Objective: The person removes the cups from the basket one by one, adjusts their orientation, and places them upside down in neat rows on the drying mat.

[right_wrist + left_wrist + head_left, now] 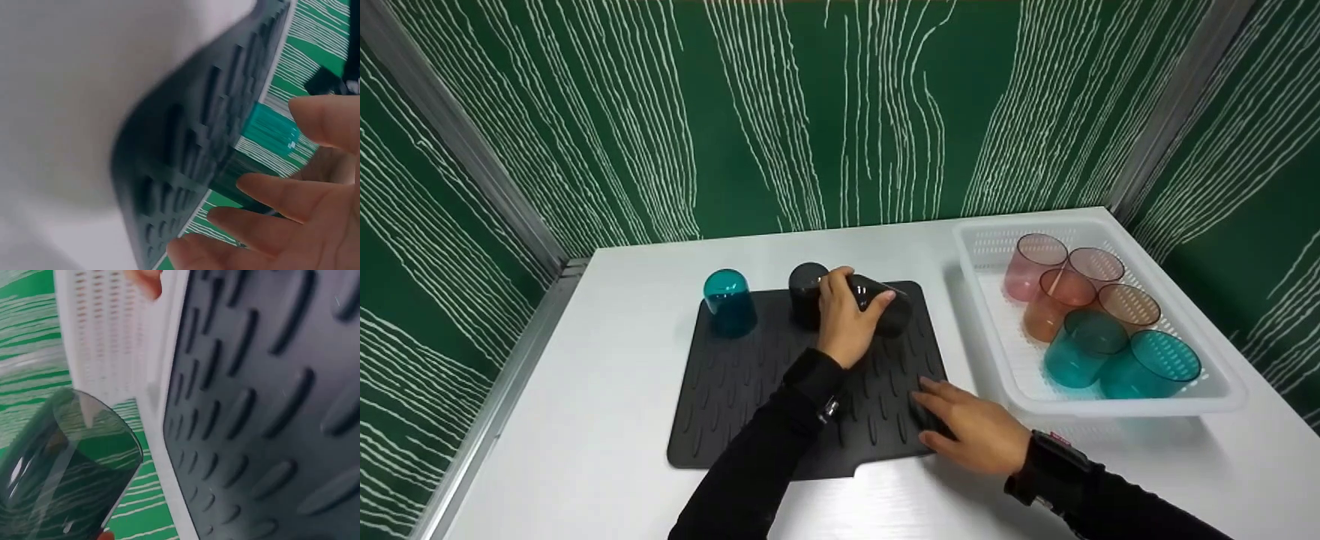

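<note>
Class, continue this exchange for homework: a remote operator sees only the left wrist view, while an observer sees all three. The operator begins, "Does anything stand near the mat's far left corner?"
Observer: Yes, the head view shows a teal cup standing upside down there on the mat.
Operator: I see only part of the white basket. What is in it?
Observer: Six cups, in pink, orange and teal.
Operator: My view shows the dark cup. Does the right hand grip it too?
Observer: No, the right wrist view shows its fingers spread, holding nothing.
</note>
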